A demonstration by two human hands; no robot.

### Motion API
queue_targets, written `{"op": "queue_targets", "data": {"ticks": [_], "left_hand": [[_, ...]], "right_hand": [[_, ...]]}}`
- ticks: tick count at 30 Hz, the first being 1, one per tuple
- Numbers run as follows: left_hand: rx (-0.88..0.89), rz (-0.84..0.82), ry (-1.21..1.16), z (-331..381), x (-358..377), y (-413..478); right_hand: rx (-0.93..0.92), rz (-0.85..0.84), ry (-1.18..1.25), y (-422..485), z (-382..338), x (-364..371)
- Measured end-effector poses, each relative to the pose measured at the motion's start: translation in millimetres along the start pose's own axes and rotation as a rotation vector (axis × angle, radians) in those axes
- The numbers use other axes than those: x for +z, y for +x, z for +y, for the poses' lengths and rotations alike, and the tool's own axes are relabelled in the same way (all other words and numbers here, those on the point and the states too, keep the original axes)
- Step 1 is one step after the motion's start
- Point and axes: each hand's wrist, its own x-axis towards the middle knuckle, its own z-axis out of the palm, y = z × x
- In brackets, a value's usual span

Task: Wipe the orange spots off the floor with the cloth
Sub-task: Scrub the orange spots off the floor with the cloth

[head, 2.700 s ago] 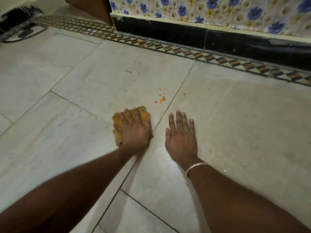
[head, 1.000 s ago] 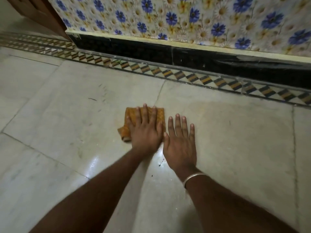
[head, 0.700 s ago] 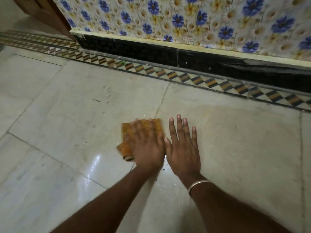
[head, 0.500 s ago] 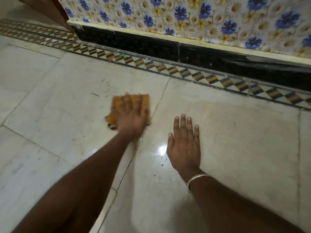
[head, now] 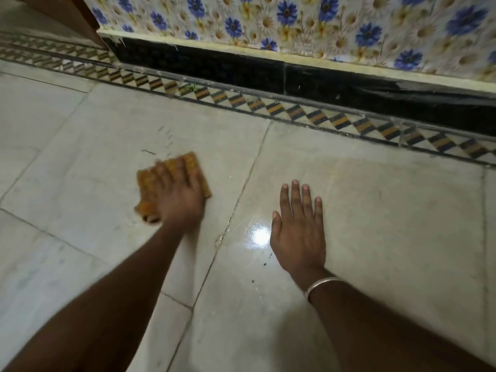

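An orange folded cloth (head: pixel 146 181) lies flat on the pale marble floor (head: pixel 375 210), left of a tile joint. My left hand (head: pixel 178 196) presses down on the cloth with fingers spread over it; hand and cloth are motion-blurred. My right hand (head: pixel 298 229) rests flat on the floor to the right of the joint, fingers straight, a metal bangle on its wrist. No orange spots show on the floor around the cloth. A wet sheen reflects light just left of my right hand.
A patterned border strip (head: pixel 295 111) and a black skirting (head: pixel 241 73) run along the wall with blue-flowered tiles (head: pixel 322 20). A brown wooden edge (head: pixel 67 12) stands at the top left. A few dark specks (head: pixel 264 263) lie near my right wrist.
My left hand has slid the cloth leftward, away from my right hand and across the tile joint. The orange spots seen at first are no longer visible. My right hand has stayed planted.
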Motion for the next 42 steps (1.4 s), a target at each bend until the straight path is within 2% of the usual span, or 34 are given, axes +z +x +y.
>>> {"op": "queue_targets", "data": {"ticks": [1,3,5,7,8,11,14,15,17,19,20,21,23,25,26,29,31,32,33,35,37,39,42], "left_hand": [[-0.065,0.018,-0.009,-2,1,-26],[-0.029,0.029,0.005,18,6,-84],[0.153,0.003,0.024,55,14,-107],[0.324,-0.028,0.057,83,15,-82],[0.355,-0.033,0.071,86,14,-61],[0.205,0.018,0.065,57,11,-25],[0.032,0.095,-0.001,53,16,-76],[0.069,0.085,0.017,63,20,-100],[0.286,0.016,0.051,90,26,-127],[0.502,-0.073,0.095,96,18,-95],[0.541,-0.074,0.110,87,13,-67],[0.496,-0.048,0.124,72,7,-42],[0.225,-0.021,0.076,27,0,-15],[-0.003,0.032,0.016,-1,-2,-44],[-0.036,0.052,0.019,2,1,-75],[0.143,0.006,0.048,41,15,-133],[0.353,-0.064,0.065,65,13,-106],[0.400,-0.084,0.085,66,7,-79],[0.367,-0.065,0.102,56,4,-54],[0.125,-0.011,0.075,16,-1,-24],[-0.082,0.067,0.019,-18,2,-49],[-0.071,0.100,0.030,-13,7,-107],[0.157,0.017,0.017,35,17,-138]], "right_hand": [[0.005,-0.001,0.003,1,0,0],[0.010,-0.001,0.008,0,-2,-2],[0.003,-0.009,0.004,0,-3,-4],[-0.008,-0.010,-0.009,1,-2,-4],[-0.007,-0.006,-0.010,1,-1,-3],[-0.002,0.004,-0.016,-1,-1,-1],[-0.001,0.001,-0.005,-1,0,0],[0.001,-0.002,0.000,0,-1,-1],[0.002,-0.014,-0.013,0,2,-3],[0.001,0.001,0.007,1,0,-5],[-0.004,0.019,0.022,1,0,-4],[0.000,0.026,0.029,0,0,-3],[0.000,0.031,0.029,-2,1,-1],[-0.002,0.032,0.023,-3,0,-2],[0.002,0.029,0.017,-3,1,-3],[0.001,0.019,0.010,-1,-2,-4],[-0.006,0.020,0.004,0,-1,-3],[-0.007,0.027,0.007,1,0,-3],[-0.006,0.031,0.001,-2,1,-1],[-0.004,0.033,0.008,-2,2,1],[-0.003,0.029,0.007,-3,1,2],[0.005,0.040,0.006,-3,0,2],[0.007,0.040,0.014,-1,-1,0]]}}
